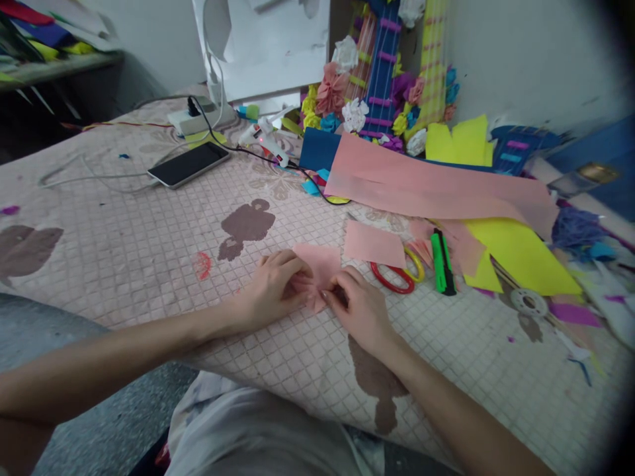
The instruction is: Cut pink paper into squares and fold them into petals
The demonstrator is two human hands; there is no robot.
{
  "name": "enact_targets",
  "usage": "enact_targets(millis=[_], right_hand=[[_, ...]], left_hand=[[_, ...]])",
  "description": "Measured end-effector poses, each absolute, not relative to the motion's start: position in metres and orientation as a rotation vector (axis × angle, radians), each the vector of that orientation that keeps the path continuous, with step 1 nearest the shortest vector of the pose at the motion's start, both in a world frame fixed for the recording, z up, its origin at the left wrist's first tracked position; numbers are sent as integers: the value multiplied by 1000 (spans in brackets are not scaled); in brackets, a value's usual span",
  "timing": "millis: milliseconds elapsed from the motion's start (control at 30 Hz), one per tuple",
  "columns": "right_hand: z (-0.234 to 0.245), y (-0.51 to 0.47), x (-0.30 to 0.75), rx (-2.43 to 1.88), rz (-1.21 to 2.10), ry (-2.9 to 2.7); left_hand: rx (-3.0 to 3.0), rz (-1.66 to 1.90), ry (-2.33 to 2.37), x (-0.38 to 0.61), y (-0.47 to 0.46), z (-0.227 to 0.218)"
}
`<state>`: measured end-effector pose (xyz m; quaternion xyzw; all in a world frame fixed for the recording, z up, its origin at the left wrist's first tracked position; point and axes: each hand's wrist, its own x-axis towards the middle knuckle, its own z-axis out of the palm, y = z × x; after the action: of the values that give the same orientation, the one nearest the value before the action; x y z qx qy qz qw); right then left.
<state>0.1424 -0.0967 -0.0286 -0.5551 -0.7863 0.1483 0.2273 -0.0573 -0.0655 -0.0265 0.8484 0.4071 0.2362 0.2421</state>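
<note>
Between my hands is a piece of pink paper, flat at its far end and creased into folds at its near end. My left hand is closed on its left side, with the fingers curled over the folds. Thumb and fingertips of my right hand pinch the near right part. Just beyond my right hand lies a second pink paper piece, partly over a pair of scissors with red and yellow handles. A green utility knife rests to the right of the scissors.
A phone and a power strip lie at the back left. Beside them is a hot glue gun with a black cord. Long pink paper and yellow sheets cover the right. Decorated paper guitars stand behind.
</note>
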Motion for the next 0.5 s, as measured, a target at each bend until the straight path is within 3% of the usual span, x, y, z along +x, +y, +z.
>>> enact_targets(millis=[500], right_hand=[[-30, -96, 144, -1516, 416, -2170]], left_hand=[[2277, 520, 994, -65, -56, -20]])
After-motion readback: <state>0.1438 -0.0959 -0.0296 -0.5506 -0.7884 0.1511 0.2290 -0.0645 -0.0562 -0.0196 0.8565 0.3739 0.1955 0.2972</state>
